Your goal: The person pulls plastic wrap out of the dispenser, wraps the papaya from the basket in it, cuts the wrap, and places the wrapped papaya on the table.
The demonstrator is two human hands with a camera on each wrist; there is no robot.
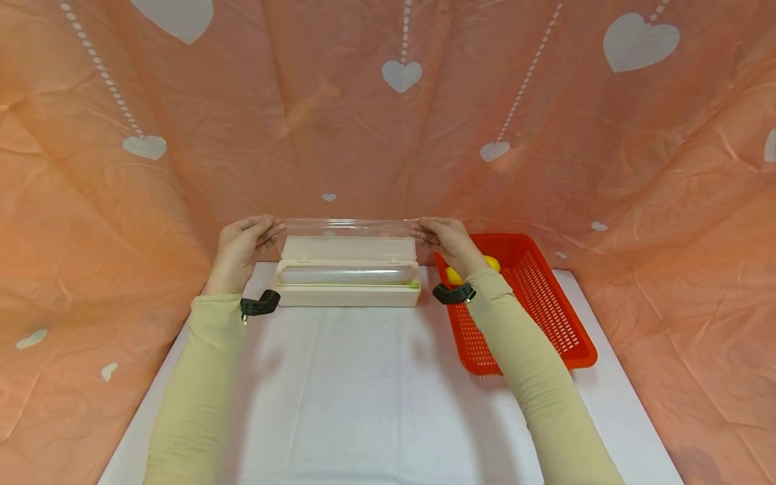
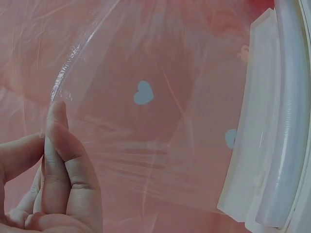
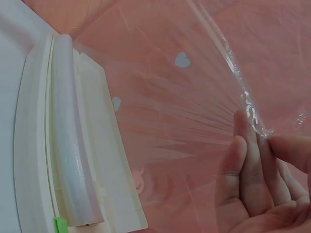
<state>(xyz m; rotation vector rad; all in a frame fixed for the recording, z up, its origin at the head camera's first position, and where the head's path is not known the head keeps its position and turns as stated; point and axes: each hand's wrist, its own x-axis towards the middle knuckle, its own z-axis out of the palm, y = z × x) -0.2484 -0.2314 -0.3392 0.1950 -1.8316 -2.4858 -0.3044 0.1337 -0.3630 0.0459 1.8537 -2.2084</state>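
A sheet of clear plastic wrap is stretched between my two hands above the back of an open dispenser box. My left hand pinches its left corner between thumb and fingers. At the other corner my right hand pinches the edge, which bunches up at the fingertips in the right wrist view. From the roll of wrap in the box the film runs up to both hands. The box's lid stands raised behind the roll. A green slider sits at the box's right end.
Right of the box stands a red plastic basket, partly under the right forearm, with yellow fruit inside. A white cloth covers the table. An orange curtain with white hearts hangs close behind the hands.
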